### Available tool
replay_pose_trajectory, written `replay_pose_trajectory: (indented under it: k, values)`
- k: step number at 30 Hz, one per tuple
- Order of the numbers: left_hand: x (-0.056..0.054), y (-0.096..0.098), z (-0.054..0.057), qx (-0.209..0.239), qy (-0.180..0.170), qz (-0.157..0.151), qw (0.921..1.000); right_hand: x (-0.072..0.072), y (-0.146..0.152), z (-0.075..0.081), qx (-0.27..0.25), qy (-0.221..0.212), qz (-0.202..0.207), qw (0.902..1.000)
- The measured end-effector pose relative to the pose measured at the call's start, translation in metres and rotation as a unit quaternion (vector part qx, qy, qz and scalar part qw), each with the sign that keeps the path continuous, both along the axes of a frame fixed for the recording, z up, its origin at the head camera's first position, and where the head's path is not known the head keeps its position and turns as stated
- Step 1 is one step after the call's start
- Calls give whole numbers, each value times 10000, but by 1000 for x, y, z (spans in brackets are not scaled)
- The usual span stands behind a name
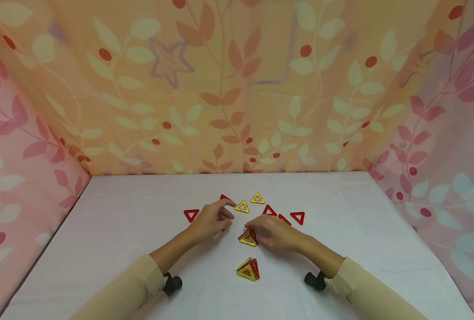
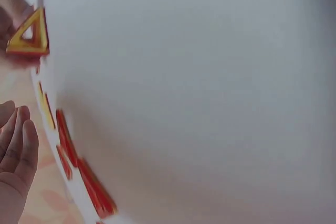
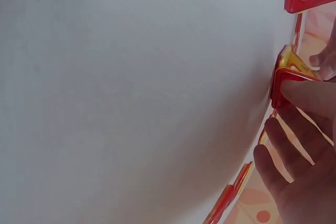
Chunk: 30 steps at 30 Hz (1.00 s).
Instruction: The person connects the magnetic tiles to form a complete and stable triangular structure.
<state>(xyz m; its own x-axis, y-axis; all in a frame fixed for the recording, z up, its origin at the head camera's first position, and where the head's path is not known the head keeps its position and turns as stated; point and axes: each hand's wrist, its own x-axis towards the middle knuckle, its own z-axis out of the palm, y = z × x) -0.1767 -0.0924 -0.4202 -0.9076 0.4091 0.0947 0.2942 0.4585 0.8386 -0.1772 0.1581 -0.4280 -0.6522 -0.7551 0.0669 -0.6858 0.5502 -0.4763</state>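
My right hand (image 1: 277, 233) holds a small pyramid of yellow and red magnetic triangle tiles (image 1: 247, 238) just above or on the white table. In the right wrist view the thumb (image 3: 307, 97) lies against the pyramid's red face (image 3: 286, 88), and the other fingers spread out below. To the left, my left hand (image 1: 210, 222) hovers with relaxed fingers and nothing in them, close to a red triangle tile (image 1: 224, 197) that it partly hides. A second yellow and red pyramid (image 1: 247, 270) stands nearer to me.
Two yellow triangle tiles (image 1: 242, 206) lie beyond the hands. A red tile (image 1: 191, 215) is at the left; several red ones, including one at far right (image 1: 298, 217), lie by the right hand. Patterned cloth (image 1: 237, 89) walls the white table (image 1: 121, 213).
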Motion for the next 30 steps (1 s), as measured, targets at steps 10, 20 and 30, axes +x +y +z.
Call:
replay_pose_trajectory:
  k: [10,20,30]
  values:
    - [-4,-23,-2,-52,-39,508,9987,-1,0,-2,16,-178,-99,9998]
    - [-4,-27,-11,-450,102,419,9981,0,1,-4,92,-330,-196,9992]
    - [-3,-27,-16,-676,30,501,9964,1,3,-3,47,-344,-281,9990]
